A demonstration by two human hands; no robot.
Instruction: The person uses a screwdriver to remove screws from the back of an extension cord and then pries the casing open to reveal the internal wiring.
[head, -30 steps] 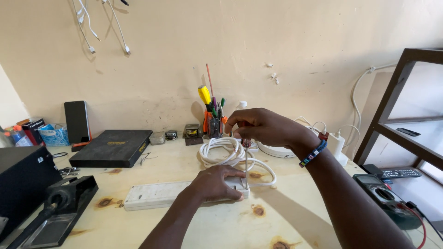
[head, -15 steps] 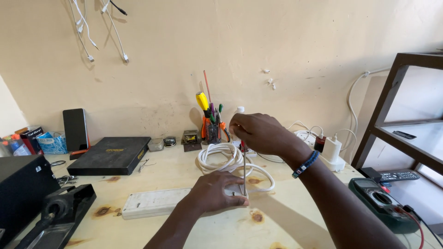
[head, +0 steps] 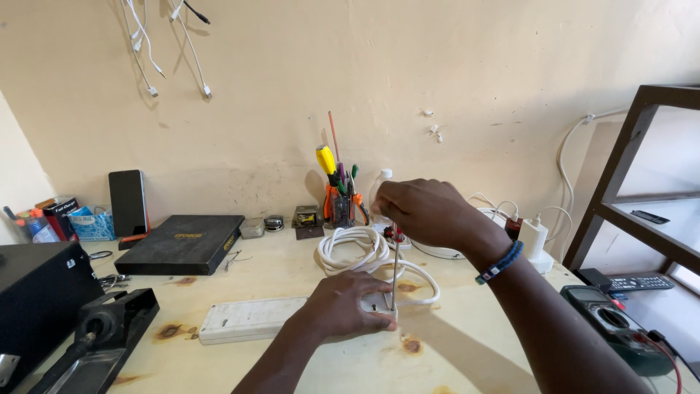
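Far left, at nine o'clock, a cluster of small packages stands against the wall: a dark box with a red-and-white printed face (head: 60, 213), and beside it a light blue printed carton (head: 92, 223). Just right of these an upright black phone (head: 128, 202), its screen dark, leans on the wall. A flat black rectangular case (head: 182, 243) with a small gold label lies on the table at ten o'clock. At four o'clock, a green-edged multimeter (head: 614, 328) shows a grey display.

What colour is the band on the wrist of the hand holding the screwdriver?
Blue, with a thin light stripe: the wristband on the right hand, seen from the head camera.
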